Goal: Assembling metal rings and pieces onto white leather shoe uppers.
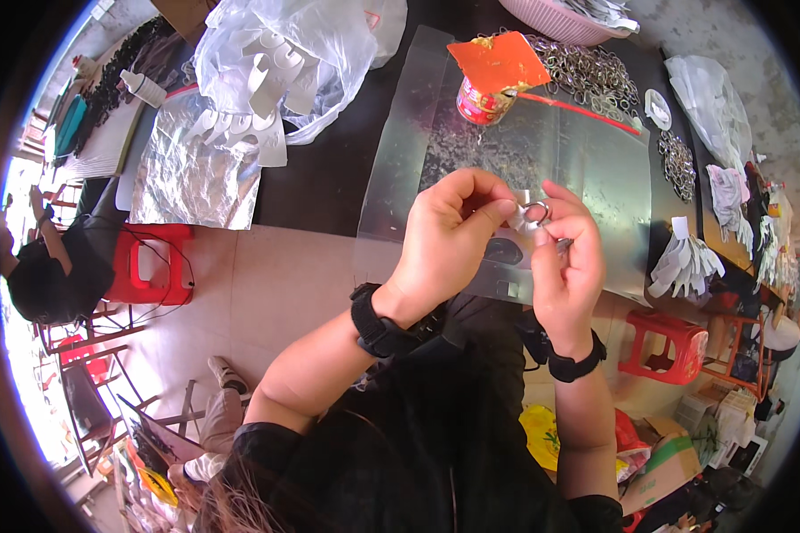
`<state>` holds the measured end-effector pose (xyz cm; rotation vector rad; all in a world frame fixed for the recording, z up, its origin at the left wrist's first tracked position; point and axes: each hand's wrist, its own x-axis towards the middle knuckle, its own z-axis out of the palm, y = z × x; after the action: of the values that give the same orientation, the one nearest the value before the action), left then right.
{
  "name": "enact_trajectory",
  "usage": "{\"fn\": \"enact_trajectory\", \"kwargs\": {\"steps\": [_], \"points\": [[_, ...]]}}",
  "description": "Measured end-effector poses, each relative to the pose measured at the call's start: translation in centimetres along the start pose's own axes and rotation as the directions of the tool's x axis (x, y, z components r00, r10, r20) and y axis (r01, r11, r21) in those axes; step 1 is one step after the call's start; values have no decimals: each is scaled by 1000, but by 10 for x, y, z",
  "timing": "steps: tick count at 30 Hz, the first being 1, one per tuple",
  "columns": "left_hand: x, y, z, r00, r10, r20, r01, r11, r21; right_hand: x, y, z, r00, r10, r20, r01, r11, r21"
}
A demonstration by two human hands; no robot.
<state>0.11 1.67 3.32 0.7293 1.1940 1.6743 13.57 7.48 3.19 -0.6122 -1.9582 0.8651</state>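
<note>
Above the near part of a clear plastic sheet [391, 169], both hands meet around one small piece. My left hand [444, 235] pinches a whitish strip [522, 218] between thumb and forefinger. At the strip's right end is a metal ring [537, 211], and my right hand [567, 258] grips it with thumb and fingers. A bit of metal also shows between the right fingers, too small to make out fully. Just beyond the hands stands a red can [482, 105] with an orange card [500, 62] on top and a red stick [582, 113] reaching right.
A pile of metal rings and clasps [587, 75] lies at the back right, below a pink basket [564, 22]. White strips [687, 262] hang at the right table edge. Back left are a plastic bag [329, 80] and silver foil [200, 169]. Red stools [662, 346] stand either side.
</note>
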Motion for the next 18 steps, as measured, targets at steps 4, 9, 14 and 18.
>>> {"fn": "enact_trajectory", "kwargs": {"steps": [4, 9, 14, 18], "points": [[2, 16, -1, 950, 303, 73, -290, 771, 567, 2, -7, -4, 999, -47, -2, 47, 999, -7], [11, 18, 0, 787, 571, 232, -597, 613, 517, 8, -16, -11, 1000, 19, 20, -21, 992, 124], [10, 18, 0, 859, 440, 260, -511, 732, 451, 8, -15, -15, 988, 126, 85, -142, 963, 229], [8, 14, 3, 853, 455, 255, -520, 715, 467, 7, -10, -15, 987, 127, 95, -147, 958, 244]]}}
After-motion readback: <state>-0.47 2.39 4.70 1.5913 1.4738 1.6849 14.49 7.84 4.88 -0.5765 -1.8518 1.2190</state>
